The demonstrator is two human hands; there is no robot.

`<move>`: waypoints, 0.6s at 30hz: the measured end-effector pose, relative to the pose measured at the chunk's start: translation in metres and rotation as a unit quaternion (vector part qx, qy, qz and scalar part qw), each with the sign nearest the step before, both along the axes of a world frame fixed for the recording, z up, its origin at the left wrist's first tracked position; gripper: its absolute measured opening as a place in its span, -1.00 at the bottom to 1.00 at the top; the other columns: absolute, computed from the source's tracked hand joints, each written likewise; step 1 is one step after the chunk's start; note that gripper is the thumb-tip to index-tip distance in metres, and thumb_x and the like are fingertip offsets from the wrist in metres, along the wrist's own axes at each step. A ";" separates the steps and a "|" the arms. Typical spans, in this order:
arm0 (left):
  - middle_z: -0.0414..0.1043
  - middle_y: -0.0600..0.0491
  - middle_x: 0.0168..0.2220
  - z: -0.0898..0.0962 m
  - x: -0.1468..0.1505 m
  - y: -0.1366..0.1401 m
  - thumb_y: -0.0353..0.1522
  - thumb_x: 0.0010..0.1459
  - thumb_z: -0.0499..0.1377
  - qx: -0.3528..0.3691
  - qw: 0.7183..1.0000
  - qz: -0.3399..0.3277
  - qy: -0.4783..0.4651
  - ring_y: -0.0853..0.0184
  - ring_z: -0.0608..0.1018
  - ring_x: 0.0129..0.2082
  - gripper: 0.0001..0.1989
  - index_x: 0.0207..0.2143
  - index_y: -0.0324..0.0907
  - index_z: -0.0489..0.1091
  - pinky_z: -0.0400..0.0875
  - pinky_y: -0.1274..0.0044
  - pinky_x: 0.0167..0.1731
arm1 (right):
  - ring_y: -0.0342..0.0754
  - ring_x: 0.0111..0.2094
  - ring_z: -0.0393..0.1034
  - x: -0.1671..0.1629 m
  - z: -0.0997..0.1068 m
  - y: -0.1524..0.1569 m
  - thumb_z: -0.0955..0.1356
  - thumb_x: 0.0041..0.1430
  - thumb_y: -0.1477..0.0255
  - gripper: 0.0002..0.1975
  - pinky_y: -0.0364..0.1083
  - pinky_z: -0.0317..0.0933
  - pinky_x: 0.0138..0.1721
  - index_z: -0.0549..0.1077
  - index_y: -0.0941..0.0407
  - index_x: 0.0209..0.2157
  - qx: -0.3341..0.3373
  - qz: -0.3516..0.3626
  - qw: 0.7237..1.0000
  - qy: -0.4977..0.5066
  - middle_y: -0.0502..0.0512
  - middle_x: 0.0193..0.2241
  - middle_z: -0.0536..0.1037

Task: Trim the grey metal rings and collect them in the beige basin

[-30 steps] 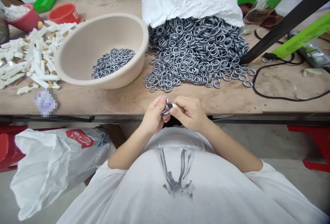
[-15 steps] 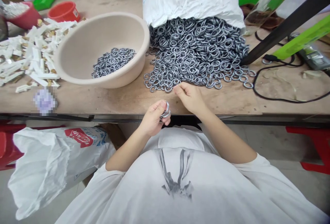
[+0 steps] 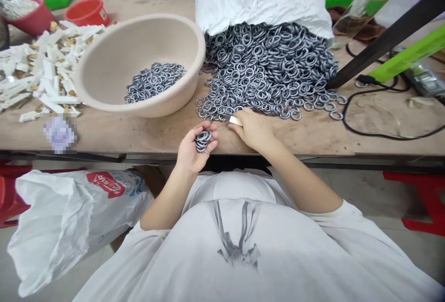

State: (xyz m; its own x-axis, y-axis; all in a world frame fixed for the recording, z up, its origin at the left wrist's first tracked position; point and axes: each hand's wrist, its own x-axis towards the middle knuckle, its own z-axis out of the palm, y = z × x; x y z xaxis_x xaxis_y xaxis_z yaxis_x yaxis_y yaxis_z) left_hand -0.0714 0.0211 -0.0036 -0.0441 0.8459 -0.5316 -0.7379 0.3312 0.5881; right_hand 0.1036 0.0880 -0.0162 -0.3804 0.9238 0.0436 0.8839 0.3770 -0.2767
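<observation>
Several grey metal rings (image 3: 203,141) lie bunched in my left hand (image 3: 188,152), its fingers curled around them, over the table's front edge. My right hand (image 3: 256,128) rests at the near edge of a large heap of metal rings (image 3: 267,72). Between its thumb and fingers is a short white piece with a dark tip (image 3: 236,120), pointing left at the nearest rings; its kind is unclear. The heap spills from a white woven sack (image 3: 260,3). To the left, a beige basin (image 3: 107,56) holds a smaller pile of rings (image 3: 155,81).
White strip-like pieces (image 3: 48,72) are heaped at the left, beside a red tub (image 3: 86,12). A dark slanted bar (image 3: 385,33) and a black cable (image 3: 389,138) stand at the right. Another white sack (image 3: 55,218) sits below the table edge.
My left hand has moved left and turned its palm up, showing more rings. The white piece has come into sight in my right hand, which stays at the heap's edge.
</observation>
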 end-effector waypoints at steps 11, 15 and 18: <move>0.33 0.17 -0.51 -0.015 0.022 -0.008 0.00 -0.04 0.38 0.158 0.962 -0.077 0.210 0.56 0.32 -0.66 -0.53 -0.36 -0.20 0.39 0.14 0.71 -0.79 | -0.16 -0.54 0.11 0.008 0.000 -0.016 0.24 0.35 0.04 -0.57 -0.12 0.02 -0.47 0.38 0.11 -0.36 -0.230 0.076 0.850 0.468 -0.05 -0.53 0.31; 0.33 0.15 -0.51 -0.015 0.032 -0.013 0.12 0.03 0.26 0.160 0.958 -0.166 0.173 0.53 0.29 -0.66 -0.47 -0.37 -0.18 0.34 0.11 0.67 -0.78 | -0.20 -0.59 0.12 -0.003 0.006 -0.030 0.31 0.22 -0.08 -0.50 -0.13 0.06 -0.52 0.33 0.09 -0.44 -0.293 0.099 0.759 0.573 -0.07 -0.55 0.35; 0.34 0.15 -0.50 -0.019 0.033 -0.013 0.11 0.08 0.23 0.208 0.935 -0.115 0.262 0.55 0.28 -0.67 -0.49 -0.35 -0.18 0.36 0.13 0.66 -0.75 | -0.17 -0.51 0.24 -0.010 0.005 -0.038 0.33 0.21 -0.07 -0.52 -0.12 0.20 -0.40 0.33 0.08 -0.43 -0.230 0.047 0.764 0.601 -0.06 -0.54 0.37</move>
State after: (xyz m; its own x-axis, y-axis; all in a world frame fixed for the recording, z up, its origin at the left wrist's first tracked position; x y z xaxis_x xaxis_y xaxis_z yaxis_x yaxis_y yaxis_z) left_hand -0.0379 0.0081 -0.0229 0.0017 0.9940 -0.1098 -0.2500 0.1067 0.9623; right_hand 0.0939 0.0496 -0.0110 -0.3876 0.9171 0.0927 -0.1388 0.0413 -0.9895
